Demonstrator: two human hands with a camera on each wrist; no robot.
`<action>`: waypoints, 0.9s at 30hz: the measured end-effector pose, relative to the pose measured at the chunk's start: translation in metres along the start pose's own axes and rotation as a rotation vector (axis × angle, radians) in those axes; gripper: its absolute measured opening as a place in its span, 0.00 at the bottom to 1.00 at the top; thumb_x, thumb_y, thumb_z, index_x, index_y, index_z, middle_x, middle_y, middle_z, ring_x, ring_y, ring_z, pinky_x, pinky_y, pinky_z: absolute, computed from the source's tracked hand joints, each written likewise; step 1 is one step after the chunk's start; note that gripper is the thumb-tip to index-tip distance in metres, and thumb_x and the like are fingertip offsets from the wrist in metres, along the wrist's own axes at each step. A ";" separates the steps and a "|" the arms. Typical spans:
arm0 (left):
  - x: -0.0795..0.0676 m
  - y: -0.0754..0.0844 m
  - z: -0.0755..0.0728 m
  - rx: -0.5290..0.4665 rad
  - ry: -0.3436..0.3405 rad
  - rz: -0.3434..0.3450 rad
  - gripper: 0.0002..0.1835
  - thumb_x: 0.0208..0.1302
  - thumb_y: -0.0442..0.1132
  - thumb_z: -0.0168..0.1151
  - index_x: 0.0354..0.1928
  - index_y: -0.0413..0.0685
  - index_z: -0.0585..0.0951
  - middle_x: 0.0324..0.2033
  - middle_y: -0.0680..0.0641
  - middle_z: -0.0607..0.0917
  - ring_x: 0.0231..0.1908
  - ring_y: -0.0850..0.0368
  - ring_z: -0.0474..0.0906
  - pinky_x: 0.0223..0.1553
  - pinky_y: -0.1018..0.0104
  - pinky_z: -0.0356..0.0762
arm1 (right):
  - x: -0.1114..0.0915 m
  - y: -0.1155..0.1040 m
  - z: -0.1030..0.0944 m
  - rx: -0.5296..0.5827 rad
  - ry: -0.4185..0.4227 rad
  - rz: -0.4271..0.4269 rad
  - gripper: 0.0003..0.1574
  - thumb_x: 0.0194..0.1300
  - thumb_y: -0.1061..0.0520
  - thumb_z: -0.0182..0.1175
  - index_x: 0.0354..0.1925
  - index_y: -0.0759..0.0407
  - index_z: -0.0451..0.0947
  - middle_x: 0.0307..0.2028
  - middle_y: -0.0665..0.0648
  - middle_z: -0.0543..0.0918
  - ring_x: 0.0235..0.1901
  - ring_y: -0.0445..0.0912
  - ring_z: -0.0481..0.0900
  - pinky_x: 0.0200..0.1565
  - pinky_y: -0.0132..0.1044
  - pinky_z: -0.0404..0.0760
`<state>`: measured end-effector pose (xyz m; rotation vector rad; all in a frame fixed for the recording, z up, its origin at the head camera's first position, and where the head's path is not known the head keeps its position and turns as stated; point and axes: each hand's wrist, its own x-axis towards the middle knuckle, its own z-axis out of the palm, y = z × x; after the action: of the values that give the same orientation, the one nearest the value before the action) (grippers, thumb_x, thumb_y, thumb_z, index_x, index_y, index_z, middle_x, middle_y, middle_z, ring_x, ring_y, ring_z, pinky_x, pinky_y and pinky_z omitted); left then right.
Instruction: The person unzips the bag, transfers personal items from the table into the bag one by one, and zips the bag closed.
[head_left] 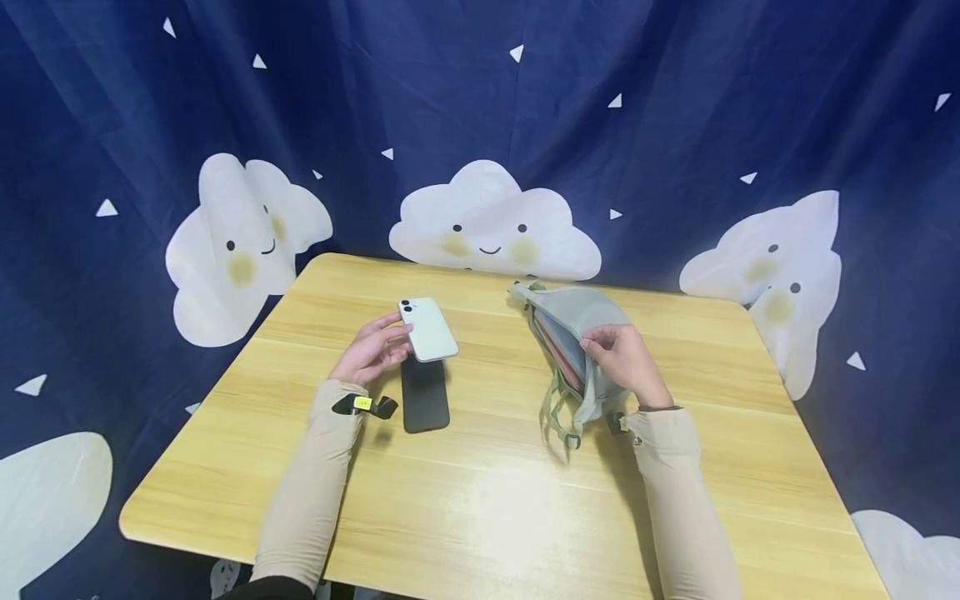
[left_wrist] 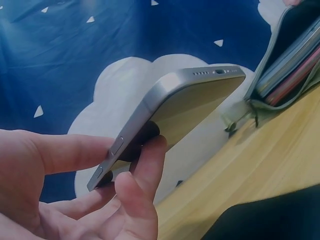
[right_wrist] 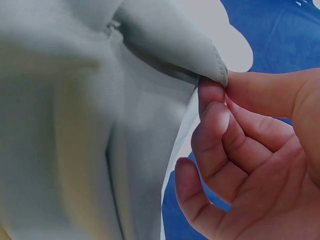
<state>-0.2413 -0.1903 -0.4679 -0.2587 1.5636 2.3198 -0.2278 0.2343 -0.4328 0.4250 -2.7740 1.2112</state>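
Observation:
My left hand (head_left: 375, 350) pinches a white smartphone (head_left: 429, 330) by its edge, thumb on one face and fingers beneath. In the left wrist view the phone (left_wrist: 150, 107) is tilted, with its glossy screen facing down and its port end pointing away. Below it in the head view lies a black phone-shaped slab (head_left: 425, 398) on the table. My right hand (head_left: 624, 360) pinches the edge of a grey-green fabric bag (head_left: 592, 308) between thumb and index finger, holding its mouth open. Inside the bag, bluish and reddish flat items (left_wrist: 295, 75) show.
The wooden table (head_left: 495, 467) has rounded corners and a bright glare patch near the front. Bag straps with a buckle (head_left: 572, 439) hang at the bag's near end. Behind the table hangs a dark blue curtain (head_left: 450, 75) with cloud prints.

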 end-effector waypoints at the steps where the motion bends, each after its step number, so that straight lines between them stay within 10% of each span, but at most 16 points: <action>1: 0.001 -0.001 0.003 0.006 -0.004 -0.004 0.31 0.70 0.33 0.57 0.71 0.47 0.59 0.32 0.50 0.87 0.28 0.62 0.82 0.25 0.78 0.78 | 0.000 0.000 0.000 -0.001 -0.001 0.002 0.11 0.68 0.60 0.59 0.41 0.67 0.84 0.39 0.66 0.89 0.39 0.55 0.85 0.42 0.39 0.81; 27: 0.019 -0.026 0.046 0.048 -0.031 -0.011 0.30 0.69 0.33 0.58 0.70 0.45 0.62 0.32 0.52 0.85 0.27 0.63 0.78 0.29 0.77 0.78 | 0.000 -0.001 0.000 0.015 -0.003 0.006 0.11 0.67 0.61 0.59 0.41 0.67 0.84 0.39 0.66 0.89 0.38 0.52 0.84 0.42 0.38 0.80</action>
<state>-0.2482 -0.1354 -0.4792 -0.2178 1.5965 2.2634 -0.2274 0.2334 -0.4323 0.4206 -2.7720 1.2347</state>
